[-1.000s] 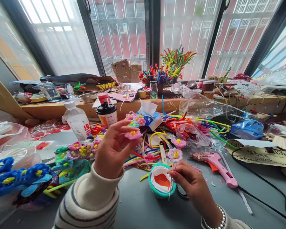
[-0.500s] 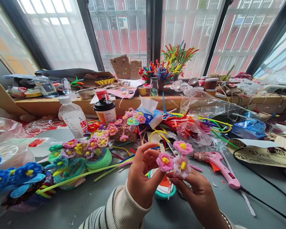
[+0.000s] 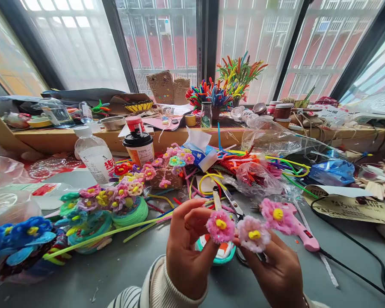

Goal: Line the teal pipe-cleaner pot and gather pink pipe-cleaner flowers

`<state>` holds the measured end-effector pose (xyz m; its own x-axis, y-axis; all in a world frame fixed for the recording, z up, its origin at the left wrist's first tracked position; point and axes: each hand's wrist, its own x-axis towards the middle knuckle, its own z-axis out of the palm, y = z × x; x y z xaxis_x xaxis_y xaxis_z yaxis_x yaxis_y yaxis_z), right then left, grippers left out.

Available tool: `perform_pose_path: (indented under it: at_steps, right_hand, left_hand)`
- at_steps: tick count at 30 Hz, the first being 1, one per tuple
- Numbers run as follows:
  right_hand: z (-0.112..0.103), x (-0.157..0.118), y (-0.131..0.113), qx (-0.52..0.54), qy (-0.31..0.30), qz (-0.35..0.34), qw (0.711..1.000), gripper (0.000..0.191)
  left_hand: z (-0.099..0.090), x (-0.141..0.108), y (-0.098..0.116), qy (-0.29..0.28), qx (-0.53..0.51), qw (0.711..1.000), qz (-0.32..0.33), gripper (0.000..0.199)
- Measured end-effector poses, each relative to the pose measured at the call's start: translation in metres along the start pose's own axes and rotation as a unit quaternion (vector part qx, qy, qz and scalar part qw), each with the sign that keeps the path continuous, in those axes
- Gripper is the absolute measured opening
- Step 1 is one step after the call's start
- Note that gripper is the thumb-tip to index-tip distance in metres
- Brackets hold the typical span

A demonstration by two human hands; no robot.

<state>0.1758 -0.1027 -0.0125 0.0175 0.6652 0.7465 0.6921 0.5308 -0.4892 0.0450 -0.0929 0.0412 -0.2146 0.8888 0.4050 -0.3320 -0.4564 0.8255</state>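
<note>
My left hand (image 3: pixel 188 252) pinches a pink fuzzy pipe-cleaner flower (image 3: pixel 220 225) with a yellow centre between thumb and fingertips. My right hand (image 3: pixel 277 267) has its fingers closed just beneath a pale pink flower (image 3: pixel 254 234), its stem mostly hidden by the fingers. Farther right, a brighter pink flower (image 3: pixel 277 214) stands out above the right hand, apparently held in it too. Below and behind both hands sits a small round container with a turquoise rim (image 3: pixel 223 260), partly covered. Scissors (image 3: pixel 233 202) lie behind the flowers.
The pink glue gun (image 3: pixel 308 239) lies at right, its black cord (image 3: pixel 353 271) trailing across the table. Flower-filled pots, including a green one (image 3: pixel 131 214), stand at left. A lidded cup (image 3: pixel 139 149), a bottle (image 3: pixel 94 156) and piled pipe cleaners (image 3: pixel 240 162) line the back.
The flowers, bunched close together before, are now spread apart. The brighter pink one has swung right and down over the glue gun, and the pale one has moved slightly right with my right hand.
</note>
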Motion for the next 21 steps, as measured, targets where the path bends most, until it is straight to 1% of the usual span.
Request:
perform_pose_path:
  at_steps: [2,4,7,9,12,16,19,21]
  right_hand:
    - [0.000,-0.001,-0.001,-0.001,0.017,0.021,1.000,0.012]
    - [-0.002,0.001,-0.004,0.029,0.023,0.025,0.999,0.014]
    - [-0.005,0.009,-0.013,0.085,-0.002,-0.014,0.996,0.016]
    - [-0.008,0.014,-0.017,0.101,-0.023,-0.031,0.994,0.013]
    - [-0.008,0.016,-0.020,0.103,-0.027,-0.033,0.994,0.008]
    - [-0.007,0.012,-0.018,0.082,-0.018,-0.035,0.996,0.006]
    - [-0.007,0.010,-0.016,0.073,-0.010,-0.043,0.996,0.007]
    - [-0.008,0.012,-0.016,0.064,-0.002,-0.054,0.996,0.009]
  left_hand:
    - [0.000,0.001,0.002,0.014,-0.005,1.000,0.003,0.035]
    - [0.001,0.001,0.004,0.024,-0.008,1.000,0.001,0.035]
    - [0.004,-0.002,0.007,0.026,-0.006,1.000,-0.008,0.037]
    - [0.007,-0.005,0.009,0.024,-0.003,1.000,-0.010,0.037]
    - [0.010,-0.009,0.012,0.025,0.001,1.000,-0.001,0.036]
    - [0.013,-0.011,0.014,0.021,0.000,1.000,0.005,0.035]
    - [0.009,-0.010,0.010,0.005,-0.003,1.000,-0.009,0.033]
    - [0.005,-0.007,0.006,-0.013,-0.002,1.000,-0.021,0.026]
